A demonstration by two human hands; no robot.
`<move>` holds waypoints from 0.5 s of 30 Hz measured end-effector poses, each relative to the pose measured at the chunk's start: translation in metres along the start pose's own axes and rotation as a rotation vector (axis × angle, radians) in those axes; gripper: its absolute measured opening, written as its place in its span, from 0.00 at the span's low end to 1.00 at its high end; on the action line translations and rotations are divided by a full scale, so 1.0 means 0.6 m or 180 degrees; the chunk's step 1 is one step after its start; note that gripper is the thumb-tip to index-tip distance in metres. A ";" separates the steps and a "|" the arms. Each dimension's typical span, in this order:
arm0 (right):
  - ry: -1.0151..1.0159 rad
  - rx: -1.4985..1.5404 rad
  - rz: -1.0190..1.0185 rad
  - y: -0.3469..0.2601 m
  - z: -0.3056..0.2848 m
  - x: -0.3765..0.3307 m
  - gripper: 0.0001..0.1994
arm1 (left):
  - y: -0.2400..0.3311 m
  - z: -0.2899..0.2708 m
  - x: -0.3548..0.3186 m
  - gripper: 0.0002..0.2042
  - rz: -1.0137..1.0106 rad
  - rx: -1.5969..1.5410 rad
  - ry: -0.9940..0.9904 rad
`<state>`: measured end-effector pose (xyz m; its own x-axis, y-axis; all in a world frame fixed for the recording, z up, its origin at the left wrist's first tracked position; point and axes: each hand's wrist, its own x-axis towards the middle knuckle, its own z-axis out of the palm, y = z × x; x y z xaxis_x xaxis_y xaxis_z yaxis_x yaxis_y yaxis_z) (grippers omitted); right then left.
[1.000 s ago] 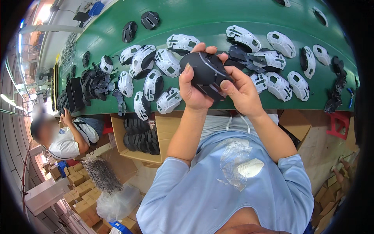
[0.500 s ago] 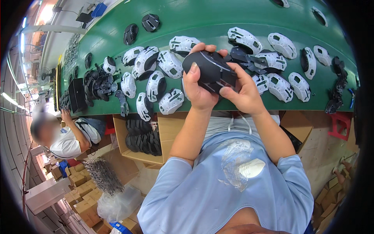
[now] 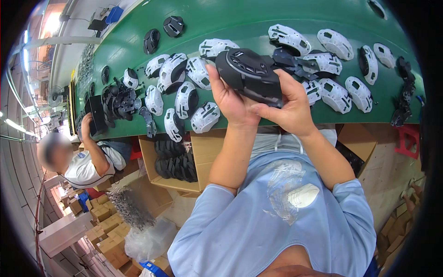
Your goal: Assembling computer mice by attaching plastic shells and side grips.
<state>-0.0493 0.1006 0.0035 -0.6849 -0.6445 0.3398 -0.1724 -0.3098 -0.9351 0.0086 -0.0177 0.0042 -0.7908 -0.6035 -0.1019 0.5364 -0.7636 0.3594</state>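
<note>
Above the near edge of the green table (image 3: 221, 23), a black shell (image 3: 247, 76) with a slotted, ridged face is held in the air between the person's two hands. The left hand (image 3: 234, 105) lies beneath and to the left of it, with the thumb upright along the shell's left side; its other fingers are hidden by the shell, so whether they close on it cannot be told. The right hand (image 3: 293, 104) is clamped on the shell's right end, fingers at the side and thumb below the near edge.

Beyond and around the hands, white shells (image 3: 184, 99) with dark cut-outs lie in loose groups to either side. Dark parts (image 3: 286, 60) lie just past the right fingers, partly screened by the held shell, which also blocks the view of the table behind it. At the far left are heaped black parts (image 3: 119, 104) beside a black box (image 3: 95, 115); at the far right, a string of black pieces (image 3: 404, 94). Below the table edge, an open carton (image 3: 210, 154) contains further black shells (image 3: 175, 164).
</note>
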 end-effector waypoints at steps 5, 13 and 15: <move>0.0256 -0.0341 -0.0207 0.010 0.000 -0.006 0.16 | -0.012 0.013 -0.001 0.26 -0.0036 -0.0255 0.0140; 0.0167 0.0337 -0.0040 0.017 -0.002 -0.022 0.19 | 0.000 0.014 -0.008 0.31 0.0078 0.0452 -0.0324; 0.0009 0.0746 0.0217 0.029 -0.023 -0.022 0.22 | 0.007 0.020 -0.013 0.25 0.0170 0.0652 -0.0386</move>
<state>-0.0530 0.1131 -0.0185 -0.6913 -0.6677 0.2761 0.0432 -0.4196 -0.9067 0.0135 -0.0134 0.0176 -0.7992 -0.6003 0.0301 0.5172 -0.6613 0.5433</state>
